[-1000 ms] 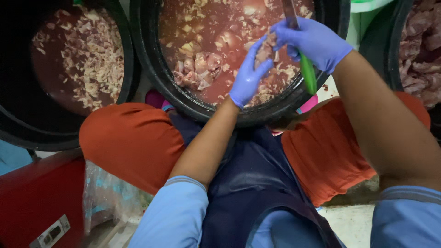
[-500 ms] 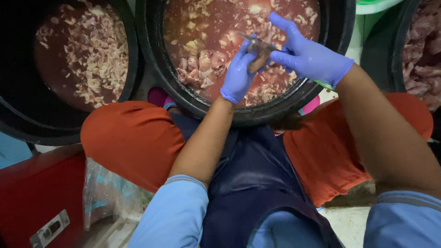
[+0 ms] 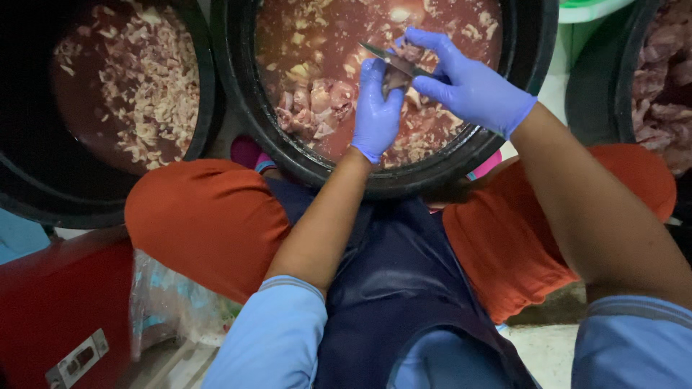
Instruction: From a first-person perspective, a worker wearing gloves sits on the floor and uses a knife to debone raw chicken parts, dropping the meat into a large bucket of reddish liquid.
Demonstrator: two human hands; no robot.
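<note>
Over the middle black round tub (image 3: pixel 497 137), full of reddish-brown liquid and pale meat scraps, both blue-gloved hands work close together. Left hand (image 3: pixel 376 108) has its grip closed around a small dark piece of meat (image 3: pixel 395 78), held just above the liquid. Right hand (image 3: pixel 472 83) has its grip closed on a slim steel knife (image 3: pixel 393 60), blade touching that piece. Beside it, the left black tub (image 3: pixel 205 108) holds similar liquid with lighter shreds; their rims nearly touch, above orange-clad knees
</note>
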